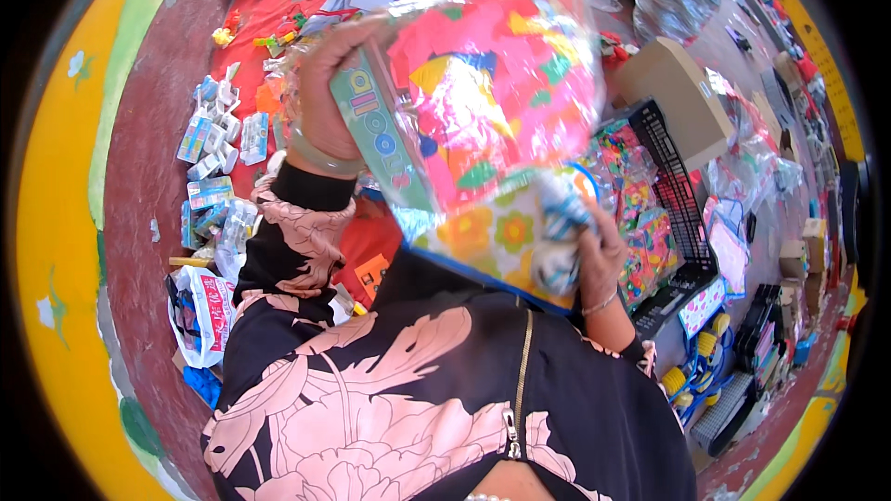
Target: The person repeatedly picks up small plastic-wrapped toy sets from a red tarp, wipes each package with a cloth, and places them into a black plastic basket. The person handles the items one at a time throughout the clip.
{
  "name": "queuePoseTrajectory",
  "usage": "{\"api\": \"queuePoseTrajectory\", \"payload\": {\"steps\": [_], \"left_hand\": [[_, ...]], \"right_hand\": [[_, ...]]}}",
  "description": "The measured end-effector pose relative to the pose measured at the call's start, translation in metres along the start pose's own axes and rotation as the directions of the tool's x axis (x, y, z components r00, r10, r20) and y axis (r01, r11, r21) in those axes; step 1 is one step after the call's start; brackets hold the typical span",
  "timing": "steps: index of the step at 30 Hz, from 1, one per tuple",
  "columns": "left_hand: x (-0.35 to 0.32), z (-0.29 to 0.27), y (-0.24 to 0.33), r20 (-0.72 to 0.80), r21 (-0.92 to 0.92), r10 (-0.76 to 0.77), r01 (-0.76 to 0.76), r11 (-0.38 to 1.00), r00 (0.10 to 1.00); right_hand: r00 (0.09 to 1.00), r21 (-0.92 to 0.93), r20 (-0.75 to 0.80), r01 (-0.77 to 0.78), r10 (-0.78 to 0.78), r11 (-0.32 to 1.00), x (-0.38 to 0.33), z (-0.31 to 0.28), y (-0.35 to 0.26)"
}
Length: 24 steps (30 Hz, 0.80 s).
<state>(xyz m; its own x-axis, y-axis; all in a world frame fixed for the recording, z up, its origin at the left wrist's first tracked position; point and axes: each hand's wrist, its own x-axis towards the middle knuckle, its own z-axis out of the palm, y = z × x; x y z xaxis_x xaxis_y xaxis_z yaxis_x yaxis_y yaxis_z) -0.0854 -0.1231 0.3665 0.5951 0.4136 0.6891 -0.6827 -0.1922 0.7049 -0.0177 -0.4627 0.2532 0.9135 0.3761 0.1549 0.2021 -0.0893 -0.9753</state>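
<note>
My left hand (pixel 332 97) is closed on the left edge of a clear plastic bag of balloons (pixel 501 97), raised in front of me. The balloons are pink, yellow, green and blue, and a green header card (pixel 379 134) runs along the bag's left side. Below the bag, my right hand (pixel 603 255) grips the right end of a flat flower-patterned pack (pixel 492 234) with a blue edge. A blue-and-white striped piece (pixel 560 223), blurred, sits by the right fingers. The bag overlaps the pack's upper part.
To the right stand a black plastic crate (pixel 682 195) with colourful packets and a cardboard box (pixel 673 93). Small boxed items (pixel 215 130) and a white carrier bag (pixel 200 315) lie on the left. Loose toys cover a red cloth (pixel 269 23) at the back.
</note>
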Motion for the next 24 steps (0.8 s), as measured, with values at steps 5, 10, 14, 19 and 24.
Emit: {"api": "queuePoseTrajectory", "payload": {"steps": [5, 10, 14, 19, 24], "left_hand": [[-0.074, 0.034, -0.035, 0.282, -0.409, -0.723, 0.76, 0.504, 0.631], [-0.117, 0.049, -0.057, 0.3, -0.662, -0.86, 0.739, 0.124, 0.413], [-0.116, 0.05, -0.029, 0.283, -0.582, -0.867, 0.792, 0.185, 0.41], [-0.143, 0.042, -0.016, 0.245, 0.076, -0.844, 0.859, 0.507, 0.476], [-0.111, 0.053, -0.032, 0.179, 0.567, -0.382, 0.223, 0.793, 0.907]], "right_hand": [[0.923, 0.755, -0.057, -0.209, 0.38, 0.622, 0.017, -0.016, 0.011], [0.945, 0.951, 0.075, -0.164, 0.318, 0.262, 0.017, -0.032, 0.029], [0.932, 0.93, 0.01, -0.142, 0.362, 0.339, 0.011, -0.03, 0.025], [0.937, 0.897, 0.024, -0.174, 0.347, 0.407, 0.011, -0.027, 0.028], [0.941, 0.831, 0.028, -0.209, 0.337, 0.516, 0.008, -0.029, 0.052]]}}
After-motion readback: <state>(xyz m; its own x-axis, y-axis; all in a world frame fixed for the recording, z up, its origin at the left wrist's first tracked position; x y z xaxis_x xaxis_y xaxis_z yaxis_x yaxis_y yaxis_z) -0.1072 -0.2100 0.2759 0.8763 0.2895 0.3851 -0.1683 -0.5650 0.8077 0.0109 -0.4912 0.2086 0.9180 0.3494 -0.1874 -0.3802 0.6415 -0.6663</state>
